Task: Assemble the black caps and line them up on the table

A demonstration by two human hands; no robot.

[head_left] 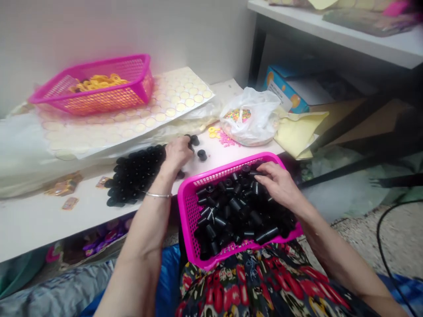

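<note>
A pink basket (188, 207) full of small black cylinders (231, 211) rests on my lap against the white table (33, 220). My right hand (279, 182) lies in the basket on the loose cylinders, fingers curled among them; what it holds is hidden. My left hand (176, 154) reaches over the table, fingers closed on a black cylinder (193, 140) beside a packed group of upright black cylinders (135, 174). One more black cylinder (202, 155) stands loose just right of that hand.
A second pink basket (99, 88) with yellow rings sits on a sheet of round stickers (178, 99) at the back left. A plastic bag of coloured beads (249, 116), yellow paper and a blue box lie right. A shelf stands beyond; cables cross the floor.
</note>
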